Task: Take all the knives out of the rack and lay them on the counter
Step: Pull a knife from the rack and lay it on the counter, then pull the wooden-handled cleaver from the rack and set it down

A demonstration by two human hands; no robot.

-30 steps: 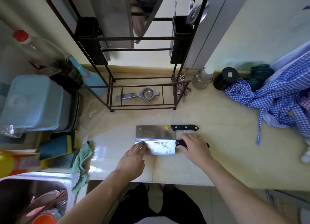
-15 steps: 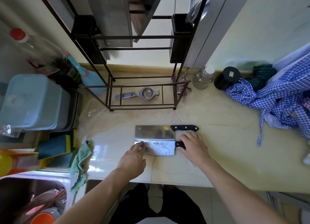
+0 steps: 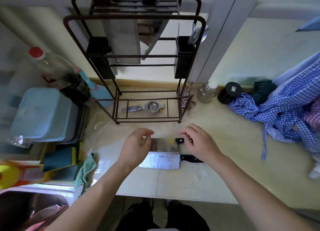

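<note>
Two cleavers lie flat on the pale counter (image 3: 216, 170), black handles to the right. The nearer cleaver (image 3: 161, 161) sits close to the counter's front edge. The farther cleaver (image 3: 164, 143) lies just behind it, partly hidden by my hands. My left hand (image 3: 136, 146) and my right hand (image 3: 199, 142) hover above the cleavers with loosely curled fingers, holding nothing. Behind them stands the dark metal rack (image 3: 133, 61). Two knives hang in its top slots: a wide blade (image 3: 121, 42) and a narrower one (image 3: 152, 33), their handles at the top.
A metal strainer (image 3: 147, 107) lies on the rack's base. Blue-lidded tubs (image 3: 41, 113) and a red-capped bottle (image 3: 50, 66) stand at the left. A jar (image 3: 207, 92), a black container (image 3: 229, 92) and checked cloth (image 3: 285, 113) are at the right. A sink (image 3: 26, 211) is at lower left.
Both hands have let go of the nearer cleaver and risen away from it toward the rack. The view has tilted up, showing the rack's top and the knife handles.
</note>
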